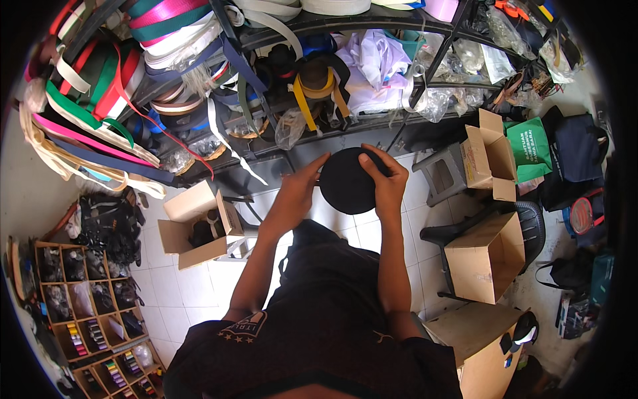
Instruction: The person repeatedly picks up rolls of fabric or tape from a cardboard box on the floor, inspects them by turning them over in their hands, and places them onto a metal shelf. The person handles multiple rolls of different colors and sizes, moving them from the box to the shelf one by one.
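Note:
In front of my body I hold up a flat, round black roll (347,181), which looks like wound webbing. My right hand (391,185) grips its right side, the thumb lying across the top face and the fingers round the edge. At the roll's left edge, my left hand (297,194) has its fingers closed against the rim, partly hidden from sight. Whether a loose end is pinched there I cannot make out.
Ahead stands a black shelf (345,28) loaded with webbing rolls (169,23), white cloth (373,63) and plastic bags. An open carton (193,229) is on the left; on the right are a grey stool (444,174) and another carton (488,259) on a black chair (531,229).

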`<control>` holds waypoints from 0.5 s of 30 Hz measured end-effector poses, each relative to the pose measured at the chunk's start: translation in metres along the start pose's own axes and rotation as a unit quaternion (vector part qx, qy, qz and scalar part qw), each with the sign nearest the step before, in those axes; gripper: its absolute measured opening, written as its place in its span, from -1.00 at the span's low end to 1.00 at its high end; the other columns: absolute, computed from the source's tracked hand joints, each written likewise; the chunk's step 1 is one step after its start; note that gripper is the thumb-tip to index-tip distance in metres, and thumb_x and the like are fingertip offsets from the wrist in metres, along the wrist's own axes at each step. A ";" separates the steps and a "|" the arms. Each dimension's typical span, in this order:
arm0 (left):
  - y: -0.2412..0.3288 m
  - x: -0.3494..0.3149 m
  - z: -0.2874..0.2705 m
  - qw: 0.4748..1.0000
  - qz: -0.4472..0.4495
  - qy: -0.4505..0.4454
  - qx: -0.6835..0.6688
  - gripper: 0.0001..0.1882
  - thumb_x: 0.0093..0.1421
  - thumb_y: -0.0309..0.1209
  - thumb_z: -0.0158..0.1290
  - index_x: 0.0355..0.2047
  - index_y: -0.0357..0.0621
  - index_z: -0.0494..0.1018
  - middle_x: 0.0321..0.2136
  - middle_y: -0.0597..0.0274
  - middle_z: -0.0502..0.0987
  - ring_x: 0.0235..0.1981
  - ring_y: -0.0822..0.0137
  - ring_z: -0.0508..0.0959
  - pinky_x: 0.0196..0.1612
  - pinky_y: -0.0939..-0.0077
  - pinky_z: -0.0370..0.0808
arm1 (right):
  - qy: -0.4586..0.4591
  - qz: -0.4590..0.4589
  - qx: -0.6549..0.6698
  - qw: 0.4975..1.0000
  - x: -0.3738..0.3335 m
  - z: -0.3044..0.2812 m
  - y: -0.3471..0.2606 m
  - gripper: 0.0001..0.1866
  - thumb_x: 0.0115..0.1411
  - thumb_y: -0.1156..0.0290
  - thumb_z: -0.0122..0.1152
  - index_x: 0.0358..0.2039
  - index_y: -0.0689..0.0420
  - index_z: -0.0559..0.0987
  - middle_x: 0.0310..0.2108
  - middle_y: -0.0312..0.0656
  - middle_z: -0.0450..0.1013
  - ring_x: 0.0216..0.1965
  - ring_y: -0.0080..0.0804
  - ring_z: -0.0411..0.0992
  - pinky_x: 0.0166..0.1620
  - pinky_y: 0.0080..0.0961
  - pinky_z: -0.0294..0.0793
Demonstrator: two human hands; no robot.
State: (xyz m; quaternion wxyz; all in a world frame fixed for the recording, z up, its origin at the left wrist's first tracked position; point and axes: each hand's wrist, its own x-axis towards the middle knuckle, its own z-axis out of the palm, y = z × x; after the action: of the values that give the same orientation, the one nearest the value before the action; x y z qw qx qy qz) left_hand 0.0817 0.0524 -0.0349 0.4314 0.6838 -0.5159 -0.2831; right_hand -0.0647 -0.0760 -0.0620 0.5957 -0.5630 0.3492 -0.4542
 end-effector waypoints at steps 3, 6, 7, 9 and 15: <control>-0.002 0.001 0.019 0.995 0.031 0.091 0.019 -0.55 0.42 -0.55 -0.24 0.28 -0.11 0.29 0.00 -0.13 0.51 -0.03 0.26 0.56 0.05 0.48 0.43 | 0.049 -0.010 -0.004 0.999 -0.003 0.008 0.000 -0.70 0.13 0.39 0.42 -0.13 0.22 0.68 -0.26 -0.17 0.61 -0.22 -0.47 0.53 -0.03 -0.56 0.45; -0.010 0.005 0.026 0.991 -0.004 0.104 -0.080 -0.56 0.41 -0.52 -0.22 0.29 -0.16 0.27 0.07 -0.11 0.49 0.05 0.15 0.52 0.08 0.40 0.39 | 0.118 -0.042 -0.024 0.992 -0.006 0.015 0.001 -0.70 0.16 0.36 0.39 -0.12 0.23 0.68 -0.22 -0.15 0.60 -0.19 -0.47 0.51 -0.02 -0.55 0.44; -0.011 0.006 0.028 0.987 -0.024 0.101 -0.125 -0.55 0.41 -0.49 -0.20 0.29 -0.18 0.25 0.11 -0.13 0.47 0.12 0.09 0.51 0.11 0.34 0.38 | 0.146 -0.048 -0.024 0.988 -0.005 0.016 0.006 -0.69 0.18 0.35 0.38 -0.11 0.23 0.67 -0.21 -0.15 0.59 -0.18 -0.47 0.50 -0.01 -0.55 0.43; -0.016 0.010 0.044 0.982 0.010 0.149 -0.117 -0.55 0.44 -0.37 -0.19 0.30 -0.16 0.25 0.06 -0.05 0.50 0.06 0.23 0.52 0.09 0.41 0.38 | 0.187 -0.055 -0.017 0.981 -0.005 0.022 0.014 -0.67 0.20 0.33 0.36 -0.08 0.24 0.64 -0.19 -0.15 0.57 -0.16 -0.47 0.48 -0.02 -0.55 0.43; -0.017 0.011 0.035 0.981 -0.006 0.156 -0.112 -0.51 0.47 -0.20 -0.19 0.30 -0.16 0.25 0.01 0.02 0.53 -0.04 0.35 0.52 0.09 0.50 0.37 | 0.109 -0.048 -0.005 0.993 -0.005 0.016 0.033 -0.64 0.21 0.31 0.36 -0.09 0.24 0.49 -0.19 -0.17 0.47 -0.15 -0.46 0.42 -0.03 -0.52 0.40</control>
State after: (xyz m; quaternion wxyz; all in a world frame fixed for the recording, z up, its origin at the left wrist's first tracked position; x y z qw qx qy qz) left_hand 0.0636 0.0327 -0.0654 0.5784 0.6700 -0.4036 -0.2317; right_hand -0.0466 -0.0673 -0.0933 0.5289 -0.5292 0.3873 -0.5388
